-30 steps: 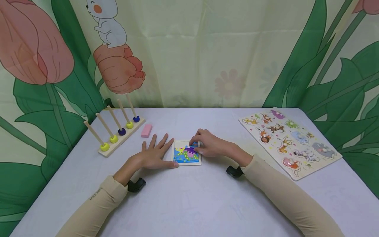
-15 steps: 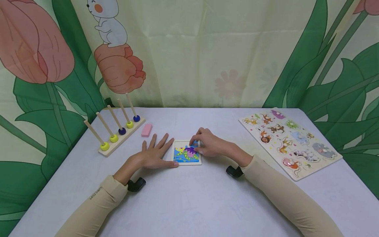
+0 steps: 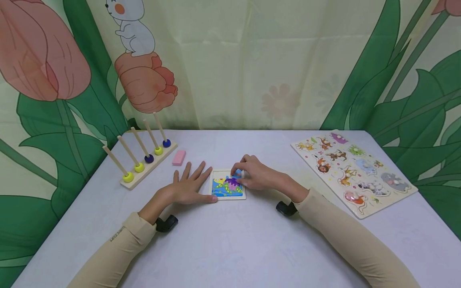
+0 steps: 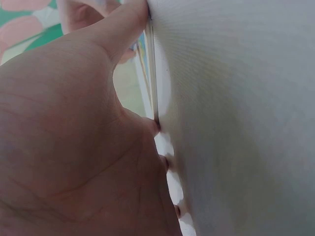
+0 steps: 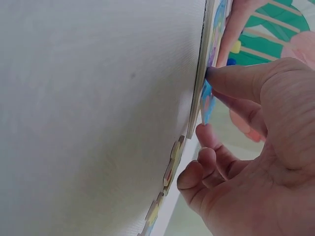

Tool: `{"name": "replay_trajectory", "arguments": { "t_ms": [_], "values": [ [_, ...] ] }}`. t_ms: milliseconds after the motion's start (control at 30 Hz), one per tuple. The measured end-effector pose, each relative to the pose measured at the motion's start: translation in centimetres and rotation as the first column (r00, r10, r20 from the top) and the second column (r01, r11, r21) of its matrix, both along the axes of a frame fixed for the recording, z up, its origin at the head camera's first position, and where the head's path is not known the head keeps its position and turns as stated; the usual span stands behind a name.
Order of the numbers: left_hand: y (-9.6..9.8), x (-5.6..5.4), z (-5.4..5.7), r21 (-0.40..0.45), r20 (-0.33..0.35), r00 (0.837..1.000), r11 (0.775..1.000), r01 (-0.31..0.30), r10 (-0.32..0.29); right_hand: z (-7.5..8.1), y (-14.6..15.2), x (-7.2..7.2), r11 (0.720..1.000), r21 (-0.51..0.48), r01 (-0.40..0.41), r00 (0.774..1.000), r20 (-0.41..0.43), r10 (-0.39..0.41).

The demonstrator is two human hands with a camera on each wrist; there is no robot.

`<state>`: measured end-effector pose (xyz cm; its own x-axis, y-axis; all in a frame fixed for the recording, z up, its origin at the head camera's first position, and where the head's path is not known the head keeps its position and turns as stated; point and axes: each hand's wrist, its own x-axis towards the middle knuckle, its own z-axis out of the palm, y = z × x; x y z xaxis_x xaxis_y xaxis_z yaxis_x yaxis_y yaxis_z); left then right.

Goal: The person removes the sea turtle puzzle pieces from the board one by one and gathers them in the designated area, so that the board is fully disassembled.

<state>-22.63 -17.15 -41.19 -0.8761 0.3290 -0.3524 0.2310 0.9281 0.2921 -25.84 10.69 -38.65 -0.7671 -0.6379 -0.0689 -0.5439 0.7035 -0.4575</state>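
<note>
A small framed jigsaw puzzle (image 3: pixel 227 193) lies mid-table, its picture a green and purple animal on blue and yellow. My left hand (image 3: pixel 189 192) rests with fingers spread beside it, thumb on the frame's near left corner. In the left wrist view, that thumb (image 4: pixel 130 19) sits on the frame's edge. My right hand (image 3: pixel 257 175) is over the puzzle's far right corner and pinches a blue puzzle piece (image 5: pixel 208 104) between thumb and fingers. The right wrist view shows this piece tilted up from the frame (image 5: pixel 197 93). My right hand partly covers that corner in the head view.
Left of the hands stands a wooden peg rack (image 3: pixel 147 166) with yellow and dark blue beads. A pink block (image 3: pixel 179 157) lies near its right end. At the right is a large animal puzzle board (image 3: pixel 354 172). A printed curtain (image 3: pixel 230 80) hangs behind the table (image 3: pixel 230 248).
</note>
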Motion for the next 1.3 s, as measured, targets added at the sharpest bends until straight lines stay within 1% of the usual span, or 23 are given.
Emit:
{"name": "replay_trajectory", "arguments": {
  "t_ms": [333, 567, 767, 900, 1067, 1133, 1300],
  "values": [
    [0.1, 0.2, 0.2, 0.002, -0.005, 1.0, 1.0, 0.0, 0.0, 0.0, 0.0, 0.0, 1.0, -0.001, -0.007, 1.0, -0.024, 0.007],
    [0.4, 0.7, 1.0, 0.016, -0.009, 1.0, 1.0, 0.016, -0.016, -0.1, 0.2, 0.0, 1.0, 0.009, 0.013, 0.999, -0.031, -0.013],
    [0.4, 0.8, 1.4, 0.001, -0.02, 0.999, 1.0, 0.028, -0.028, -0.1, 0.3, 0.0, 1.0, 0.005, 0.022, 1.0, -0.02, -0.022],
    [0.3, 0.8, 1.3, -0.001, -0.018, 1.0, 1.0, 0.024, -0.024, -0.1, 0.2, 0.0, 1.0, 0.0, 0.019, 0.999, -0.032, -0.019],
    [0.4, 0.8, 1.3, 0.006, -0.009, 1.0, 1.0, 0.018, -0.018, 0.0, 0.1, 0.0, 1.0, -0.009, 0.022, 0.999, -0.024, -0.022],
    [0.4, 0.9, 1.5, 0.014, -0.014, 1.0, 1.0, 0.022, -0.022, 0.0, 0.1, 0.0, 1.0, -0.013, 0.022, 1.0, -0.02, -0.022],
    [0.4, 0.8, 1.3, 0.012, -0.01, 1.0, 1.0, 0.015, -0.014, -0.1, 0.1, -0.2, 1.0, -0.023, 0.005, 1.0, -0.024, -0.005]
  ]
}}
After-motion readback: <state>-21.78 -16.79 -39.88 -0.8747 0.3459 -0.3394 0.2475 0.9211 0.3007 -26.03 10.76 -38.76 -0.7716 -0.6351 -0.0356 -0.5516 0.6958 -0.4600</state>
